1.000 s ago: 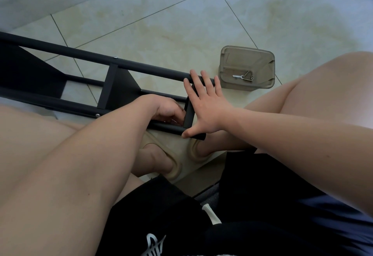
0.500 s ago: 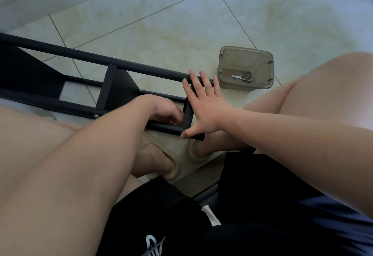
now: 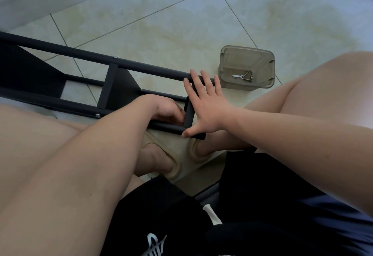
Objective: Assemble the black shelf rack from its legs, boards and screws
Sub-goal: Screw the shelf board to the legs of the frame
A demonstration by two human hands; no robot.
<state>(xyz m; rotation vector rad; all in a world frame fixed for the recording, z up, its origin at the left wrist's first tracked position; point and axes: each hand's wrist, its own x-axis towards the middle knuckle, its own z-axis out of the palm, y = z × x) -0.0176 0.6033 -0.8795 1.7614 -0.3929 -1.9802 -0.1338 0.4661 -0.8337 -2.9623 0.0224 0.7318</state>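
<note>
Fingers [image 3: 205, 83] of the right hand [image 3: 207, 112] splay flat on the rack [image 3: 141, 67]; left hand [image 3: 169, 110] curled, grip unclear.

The rack [image 3: 141, 67] lies on its side on the floor [image 3: 161, 23], running from 9 o'clock to the middle. The right hand [image 3: 207, 110] lies flat against its end board, the left hand [image 3: 167, 111] just at that board's 9 o'clock, inside the frame. At the right hand's 1 o'clock, a tub [image 3: 262, 61] holding small metal parts [image 3: 242, 76] stands near it.
</note>
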